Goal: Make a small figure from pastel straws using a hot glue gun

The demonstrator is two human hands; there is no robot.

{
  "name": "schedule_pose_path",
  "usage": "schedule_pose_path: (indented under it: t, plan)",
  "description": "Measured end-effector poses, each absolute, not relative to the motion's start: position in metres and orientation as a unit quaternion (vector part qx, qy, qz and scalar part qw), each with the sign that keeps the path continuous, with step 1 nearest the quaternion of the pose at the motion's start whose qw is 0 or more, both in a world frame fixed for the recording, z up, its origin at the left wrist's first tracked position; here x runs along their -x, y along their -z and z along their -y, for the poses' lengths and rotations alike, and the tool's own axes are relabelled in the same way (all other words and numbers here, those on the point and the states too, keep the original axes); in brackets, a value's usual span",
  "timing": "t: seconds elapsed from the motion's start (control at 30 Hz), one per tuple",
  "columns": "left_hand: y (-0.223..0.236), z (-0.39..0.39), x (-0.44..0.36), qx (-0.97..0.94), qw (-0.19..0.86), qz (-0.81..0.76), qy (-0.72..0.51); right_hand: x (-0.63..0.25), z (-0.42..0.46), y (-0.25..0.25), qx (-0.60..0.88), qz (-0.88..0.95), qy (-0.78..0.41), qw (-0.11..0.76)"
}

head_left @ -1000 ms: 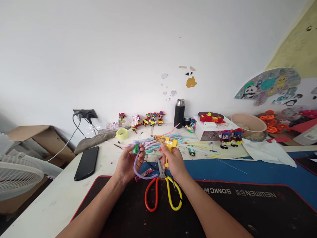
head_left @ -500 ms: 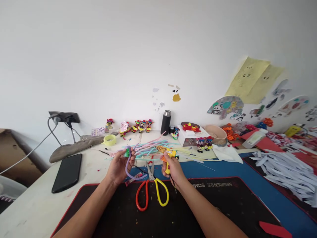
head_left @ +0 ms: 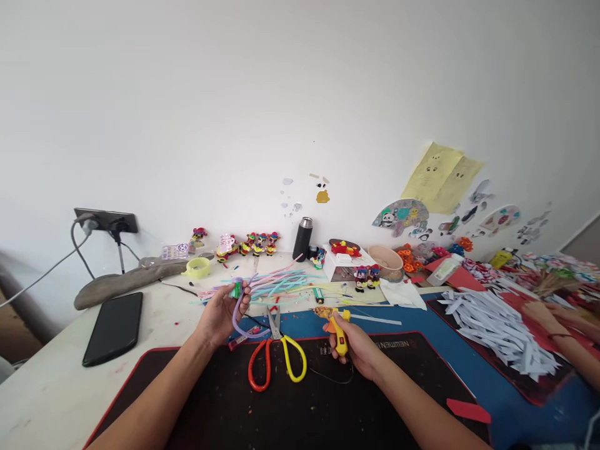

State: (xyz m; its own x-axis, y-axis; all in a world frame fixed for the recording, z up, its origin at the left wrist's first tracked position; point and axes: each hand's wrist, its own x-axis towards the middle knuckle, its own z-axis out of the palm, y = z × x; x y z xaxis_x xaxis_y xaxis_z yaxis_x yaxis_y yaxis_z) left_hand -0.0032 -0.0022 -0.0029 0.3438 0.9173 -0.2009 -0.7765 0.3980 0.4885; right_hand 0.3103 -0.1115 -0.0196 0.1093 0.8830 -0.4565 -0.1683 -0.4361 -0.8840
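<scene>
My left hand is closed on a purple pipe cleaner, which curls down in a loop. A small green piece shows at the same fingertips; how the two join is hidden. In my right hand is a yellow hot glue gun, gripped by its handle with the crusted brown nozzle pointing left. Scissors with one red and one yellow handle lie spread on the table between my hands. Behind my left hand lies a pile of pastel pipe cleaners.
A black mat covers the near table. A phone and yellow tape roll lie left. At the back stand a black flask and several figurines. White paper strips and another person's hands are at right.
The glue gun has moved right and toward me, away from the pipe cleaner pile. My left hand keeps its hold. The view has turned right, bringing another person's hands into sight.
</scene>
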Motion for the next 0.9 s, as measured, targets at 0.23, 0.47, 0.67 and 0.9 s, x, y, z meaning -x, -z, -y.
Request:
schedule_pose_path:
  t: [0.23, 0.47, 0.67, 0.9]
  plan:
    - [0.004, 0.002, 0.005, -0.165, 0.804, -0.214, -0.529, -0.311, 0.109, 0.016, 0.627, 0.286, -0.604, 0.399]
    - [0.006, 0.001, 0.004, -0.171, 0.807, -0.202, -0.529, -0.332, 0.114, 0.021, 0.700, 0.434, -0.503, 0.263]
    - [0.005, 0.003, 0.001, -0.172, 0.807, -0.201, -0.528, -0.344, 0.123, 0.002, 0.742, 0.590, -0.253, 0.191]
    - [0.009, 0.002, -0.001, -0.177, 0.808, -0.212, -0.520, -0.280, 0.095, -0.001, 0.646, 0.576, -0.388, 0.317]
